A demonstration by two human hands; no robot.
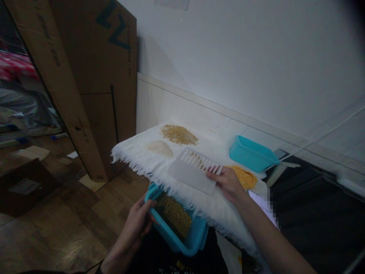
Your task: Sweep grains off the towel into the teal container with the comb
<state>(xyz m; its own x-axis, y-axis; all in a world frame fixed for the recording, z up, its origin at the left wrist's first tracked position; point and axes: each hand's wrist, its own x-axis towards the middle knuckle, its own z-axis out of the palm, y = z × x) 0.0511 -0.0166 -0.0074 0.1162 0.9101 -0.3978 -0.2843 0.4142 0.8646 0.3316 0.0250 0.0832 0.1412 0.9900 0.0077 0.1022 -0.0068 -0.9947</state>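
At the lower middle, my left hand (138, 219) grips the left rim of a blue plastic basin (196, 241), thumb over the edge. The basin holds many yellow-green beans (176, 215) and sits below the table's fringed edge. My right hand (228, 182) is closed on the right end of a flat white slotted plate (191, 173), held over the cloth. A row of long slots runs along its far side. Beyond it on the white cloth (137, 150) lie a pile of yellow beans (179, 135) and a pile of pale grains (160, 148).
A second blue basin (253, 154) stands at the table's right, beside an orange cloth (243, 177). A lit phone-like screen (262, 205) lies near my right forearm. A tall cardboard box (99, 68) stands at the left. The white wall (242, 57) rises behind the table.
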